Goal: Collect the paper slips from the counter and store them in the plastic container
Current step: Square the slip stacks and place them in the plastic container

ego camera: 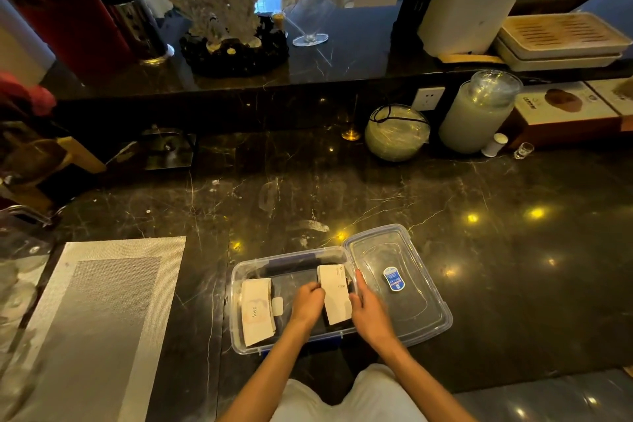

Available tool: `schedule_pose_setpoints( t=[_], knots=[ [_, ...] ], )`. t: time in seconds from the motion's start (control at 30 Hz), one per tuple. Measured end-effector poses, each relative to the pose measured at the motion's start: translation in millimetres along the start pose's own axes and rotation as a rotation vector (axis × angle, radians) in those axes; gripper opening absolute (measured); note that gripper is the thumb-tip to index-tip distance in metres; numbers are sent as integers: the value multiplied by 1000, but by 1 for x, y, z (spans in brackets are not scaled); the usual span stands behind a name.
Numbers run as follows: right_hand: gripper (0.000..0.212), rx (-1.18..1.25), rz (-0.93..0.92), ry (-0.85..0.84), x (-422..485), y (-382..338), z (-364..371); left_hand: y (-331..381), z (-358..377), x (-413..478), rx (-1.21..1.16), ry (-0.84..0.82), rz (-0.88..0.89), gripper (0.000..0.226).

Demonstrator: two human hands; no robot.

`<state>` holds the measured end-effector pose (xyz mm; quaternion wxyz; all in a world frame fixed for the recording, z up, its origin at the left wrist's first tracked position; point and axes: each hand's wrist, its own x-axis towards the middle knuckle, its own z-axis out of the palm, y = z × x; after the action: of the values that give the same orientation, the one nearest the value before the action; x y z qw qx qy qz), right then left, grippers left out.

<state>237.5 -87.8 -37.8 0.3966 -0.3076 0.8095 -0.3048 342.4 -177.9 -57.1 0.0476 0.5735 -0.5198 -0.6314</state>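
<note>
A clear plastic container (239, 271) with blue clips sits on the dark marble counter near its front edge. Inside, at the left end, lies a stack of paper slips (257, 312) with the word "love" on top. A second stack of white paper slips (336, 295) is at the container's right end, held from both sides: my left hand (308, 301) presses its left edge and my right hand (368, 308) grips its right edge. The container's clear lid (411, 312), bearing a blue sticker, lies flat just right of the box.
A grey woven placemat (102, 312) lies at the left. Along the back stand a wrapped stack of bowls (395, 134), a wrapped stack of plastic cups (479, 110), a small white bottle (495, 144), a shot glass (523, 150) and a cardboard box (565, 113).
</note>
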Motion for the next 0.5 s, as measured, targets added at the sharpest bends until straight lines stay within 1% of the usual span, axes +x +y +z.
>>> schedule_pose_setpoints(
  t=[0.07,0.17,0.2,0.27,0.3,0.33,0.37,0.43,0.47,0.5],
  knots=[
    [63,8,3,-7,1,1,-1,1,-1,0,5,12,-9,26],
    [63,21,10,-32,1,3,-1,2,-4,0,53,117,3,20],
    [62,29,11,-42,1,3,-1,3,-5,0,45,103,8,19],
    [61,61,16,-66,2,5,-3,4,-6,0,12,14,5,22],
    [61,77,15,-77,4,6,-4,5,-7,-1,21,-5,-3,22],
    [60,98,10,-91,6,8,-6,6,-9,-1,46,11,-7,20],
    [58,131,4,-111,7,10,-9,8,-10,-1,98,70,2,16],
    [49,218,-13,-164,7,14,-16,14,-13,-2,194,257,52,10],
    [45,277,-8,-165,6,16,-19,22,-13,-5,217,324,105,11],
    [45,353,21,-138,5,19,-23,33,-10,-7,227,353,171,13]
  ],
)
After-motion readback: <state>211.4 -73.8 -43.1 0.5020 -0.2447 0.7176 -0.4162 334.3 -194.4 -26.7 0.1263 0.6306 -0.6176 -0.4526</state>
